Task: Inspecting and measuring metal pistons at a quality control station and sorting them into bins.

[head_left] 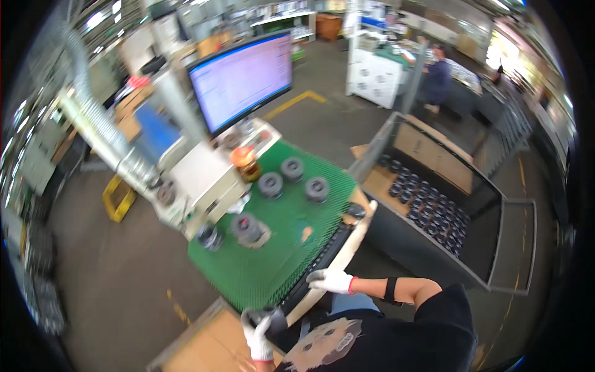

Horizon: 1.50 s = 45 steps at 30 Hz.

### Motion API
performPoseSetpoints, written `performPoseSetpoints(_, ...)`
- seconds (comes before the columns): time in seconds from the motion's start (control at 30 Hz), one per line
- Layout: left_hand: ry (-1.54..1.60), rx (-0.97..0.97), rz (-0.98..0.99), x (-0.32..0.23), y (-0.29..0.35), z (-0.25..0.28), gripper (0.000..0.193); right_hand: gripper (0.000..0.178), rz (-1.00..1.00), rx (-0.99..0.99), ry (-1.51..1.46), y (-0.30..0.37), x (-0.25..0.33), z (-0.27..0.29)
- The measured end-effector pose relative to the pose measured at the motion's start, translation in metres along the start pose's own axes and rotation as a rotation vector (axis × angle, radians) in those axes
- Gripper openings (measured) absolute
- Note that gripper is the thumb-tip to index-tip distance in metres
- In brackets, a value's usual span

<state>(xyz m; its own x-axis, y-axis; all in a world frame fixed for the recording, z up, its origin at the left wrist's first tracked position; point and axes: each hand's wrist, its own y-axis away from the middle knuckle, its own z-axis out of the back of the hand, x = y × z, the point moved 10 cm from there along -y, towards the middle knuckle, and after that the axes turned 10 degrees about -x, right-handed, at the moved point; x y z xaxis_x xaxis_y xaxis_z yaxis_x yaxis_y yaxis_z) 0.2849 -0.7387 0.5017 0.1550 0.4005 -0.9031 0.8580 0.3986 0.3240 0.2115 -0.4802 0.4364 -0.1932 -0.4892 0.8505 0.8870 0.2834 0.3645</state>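
Note:
My left hand (pixel 257 340), in a white glove with grey-coated fingers, is closed around a dark cylindrical metal part (pixel 277 320) at the near corner of the bench. My right hand (pixel 333 281), gloved the same way, hovers by the front edge beside the black keyboard (pixel 316 263). Its fingers are loosely bent and apart, with nothing visible in them. On the green mat (pixel 266 273) stand three grey flanged metal parts, one of them the flanged part (pixel 317 190) at the right. A larger grey part with a red spot (pixel 246 228) sits on a round base.
A monitor (pixel 242 80) rises behind the mat, near an orange-lidded jar (pixel 246 162) and a white box-shaped machine (pixel 207 177). A black mouse (pixel 356 211) lies at the right corner. Rightward stands a metal bin (pixel 427 254) holding rows of dark parts. Cardboard (pixel 204 344) lies lower left.

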Motion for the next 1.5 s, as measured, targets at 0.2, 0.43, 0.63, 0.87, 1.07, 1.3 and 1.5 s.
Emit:
performPoseSetpoints(0.2,-0.585,-0.091,-0.310,-0.039,0.031,0.003,0.084,0.043,-0.412,0.415,-0.484,0.022,0.031,-0.078)
performPoseSetpoints(0.43,-1.071,0.064,-0.498,-0.097,0.067,-0.068,0.073,0.046,-0.720,0.625,-1.107,0.052,0.096,-0.106)
performPoseSetpoints(0.63,-0.040,-0.109,-0.318,-0.080,0.067,-0.009,0.057,0.046,-0.825,0.587,-1.035,0.053,0.127,-0.125)
performPoseSetpoints(0.87,0.817,-0.230,0.149,-0.006,0.065,-0.010,0.049,0.042,-0.597,0.654,-0.985,0.061,0.168,-0.143)
performPoseSetpoints(1.07,0.845,-0.212,0.213,-0.004,0.070,-0.013,0.048,0.033,-0.710,0.631,-1.005,0.065,0.157,-0.146)
performPoseSetpoints(1.3,0.891,-0.217,0.356,0.052,0.056,-0.011,0.047,0.035,-0.885,0.502,-0.900,0.065,0.138,-0.136)
performPoseSetpoints(1.5,0.330,-0.289,0.289,0.105,0.069,0.043,0.039,0.037,-0.739,0.481,-0.524,0.049,0.085,-0.130)
